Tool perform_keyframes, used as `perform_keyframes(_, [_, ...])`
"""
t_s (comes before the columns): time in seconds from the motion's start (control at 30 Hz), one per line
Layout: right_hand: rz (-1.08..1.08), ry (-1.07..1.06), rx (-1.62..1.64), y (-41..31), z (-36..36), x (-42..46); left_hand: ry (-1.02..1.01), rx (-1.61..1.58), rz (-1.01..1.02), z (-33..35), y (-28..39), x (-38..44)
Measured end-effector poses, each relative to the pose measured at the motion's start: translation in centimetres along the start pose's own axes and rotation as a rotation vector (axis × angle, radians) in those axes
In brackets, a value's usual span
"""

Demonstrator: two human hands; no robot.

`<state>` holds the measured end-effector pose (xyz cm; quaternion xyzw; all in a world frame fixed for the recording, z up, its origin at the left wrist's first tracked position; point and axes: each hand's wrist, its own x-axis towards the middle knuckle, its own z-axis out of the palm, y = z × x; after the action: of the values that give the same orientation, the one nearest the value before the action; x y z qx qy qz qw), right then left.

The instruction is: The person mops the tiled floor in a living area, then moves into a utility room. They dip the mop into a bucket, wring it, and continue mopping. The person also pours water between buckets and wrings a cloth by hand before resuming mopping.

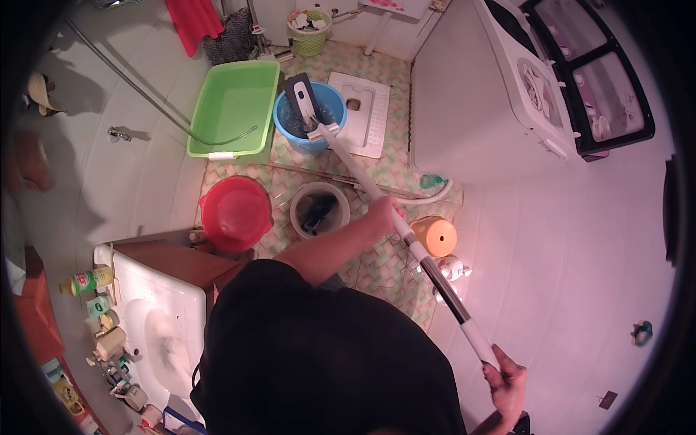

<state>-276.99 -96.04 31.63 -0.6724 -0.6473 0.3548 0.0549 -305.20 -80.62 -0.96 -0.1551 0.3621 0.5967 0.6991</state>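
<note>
A white flat mop (365, 175) with a chrome section on its long pole slants across the view. Midway along the pole, my left hand (385, 211) is closed around it. Lower down, by the pole's end, my right hand (507, 375) grips the handle. The mop's grey rectangular head (300, 95) leans upright in a blue bucket (310, 142) of water, its lower part within the rim. Just right of that bucket is a white squat toilet (376, 122).
A green tub (234, 106), a red basin (236, 215) and a pale bucket (319, 209) with dark contents stand on the tiled floor. An orange stool (435, 236) and bottles are near the right wall. A washing machine (473, 92) stands upper right; a sink (168, 326) lies lower left.
</note>
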Motion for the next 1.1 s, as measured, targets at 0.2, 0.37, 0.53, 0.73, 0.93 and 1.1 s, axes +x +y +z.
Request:
perform_keyframes(0.2, [-0.135, -0.169, 0.06, -2.2, -6.9, -1.1, 0.254, -0.231, -0.192, 4.6, -2.1, -5.5])
perform_keyframes(0.37, [0.194, -0.058, 0.044, -2.4, 2.8, 0.8, 0.104, -0.158, -0.127, -0.3, -0.2, 1.5])
perform_keyframes(0.53, [0.053, -0.17, -0.011, -3.0, -2.9, -0.2, 0.314, -0.301, -0.208, 0.5, -0.3, -2.1])
perform_keyframes(0.73, [0.198, -0.134, 0.236, -1.5, 2.6, 0.7, 0.218, -0.159, -0.136, -4.2, -0.4, 4.3])
perform_keyframes(0.93, [0.083, -0.126, 0.313, 4.6, 5.6, -1.2, 0.402, 0.02, -0.279, -5.9, 0.8, 5.0])
perform_keyframes(1.1, [0.24, -0.244, 0.006, 16.3, 9.5, -5.0, 0.347, 0.123, -0.115, -10.1, -2.6, 4.6])
